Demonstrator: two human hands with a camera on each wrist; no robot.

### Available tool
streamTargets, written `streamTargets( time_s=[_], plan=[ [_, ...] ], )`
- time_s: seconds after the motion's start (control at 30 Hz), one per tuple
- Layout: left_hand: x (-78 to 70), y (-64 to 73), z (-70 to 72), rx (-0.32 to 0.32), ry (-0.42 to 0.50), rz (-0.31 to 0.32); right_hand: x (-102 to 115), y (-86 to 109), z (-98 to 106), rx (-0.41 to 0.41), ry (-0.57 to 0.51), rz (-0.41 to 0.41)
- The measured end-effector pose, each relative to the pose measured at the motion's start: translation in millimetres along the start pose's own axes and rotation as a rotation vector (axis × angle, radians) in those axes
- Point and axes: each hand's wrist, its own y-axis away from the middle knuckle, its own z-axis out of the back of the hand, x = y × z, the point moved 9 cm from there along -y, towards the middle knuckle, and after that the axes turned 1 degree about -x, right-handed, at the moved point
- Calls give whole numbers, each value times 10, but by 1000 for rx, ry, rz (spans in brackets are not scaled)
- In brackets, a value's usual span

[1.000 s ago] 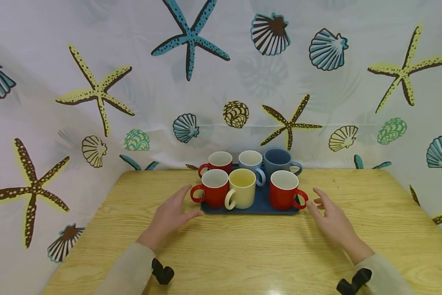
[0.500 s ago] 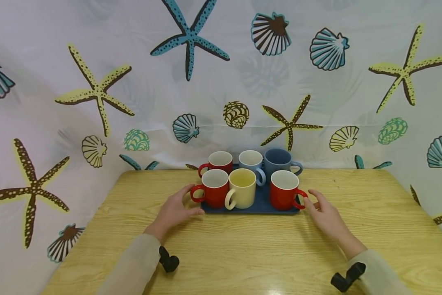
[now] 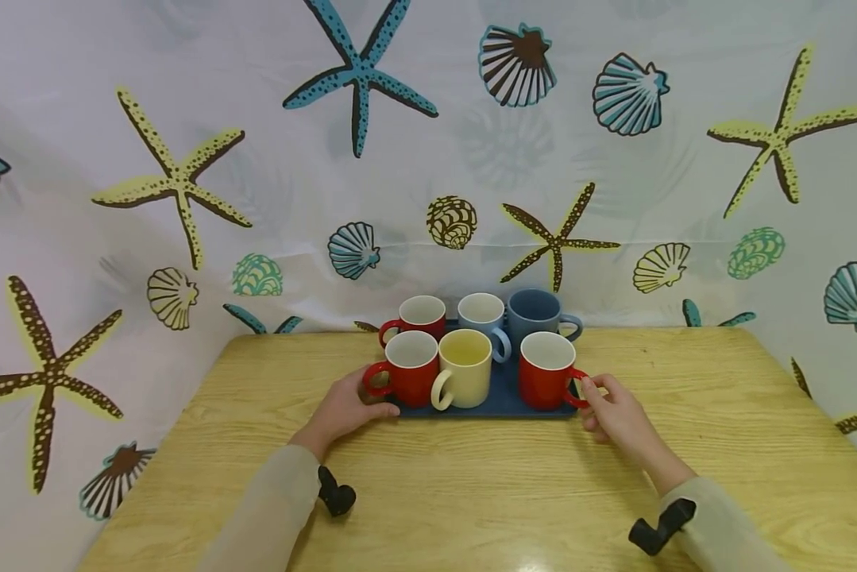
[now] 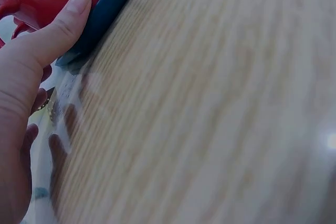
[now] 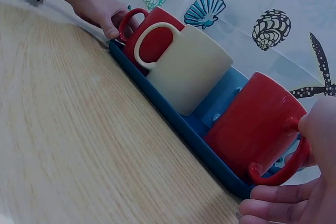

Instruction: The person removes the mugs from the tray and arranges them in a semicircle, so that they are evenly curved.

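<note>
A dark blue tray (image 3: 503,393) on the wooden table carries several mugs. My left hand (image 3: 342,409) grips its front left corner, the thumb (image 4: 65,24) along the rim and the other fingers partly hidden beyond the end. Closest to that hand is a red mug (image 3: 411,381), its handle pointing left. My right hand (image 3: 614,409) is at the tray's right end, with straight fingers (image 5: 278,203) by the corner and thumb close against the handle of another red mug (image 3: 545,383). Between these two mugs stands a cream mug (image 3: 471,385).
Behind the front mugs stand a third red mug (image 3: 428,311), a light blue mug (image 3: 480,311) and a darker blue mug (image 3: 531,316). A white cloth (image 3: 414,159) printed with starfish and shells hangs behind and beside the wooden table (image 3: 471,492).
Both hands have moved in toward the tray's ends. The left thumb has come onto the rim; the right hand has reached the red mug's handle and tray corner.
</note>
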Motion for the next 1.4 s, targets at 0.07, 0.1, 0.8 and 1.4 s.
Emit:
streamTargets(
  time_s=[0.07,0.1,0.8,1.4],
  plan=[
    [29,-6,-15,9,7,16,-15,-16,-7,0,-32,-25],
    [44,-8,-23,13,11,25,-20,-22,-10,2,-45,-33],
    [22,-37,-123,65,131,-74,-63,-49,-118,91,-242,-222],
    [72,-34,-128,36,86,-47,-35,64,-52,65,-404,-146]
  ],
)
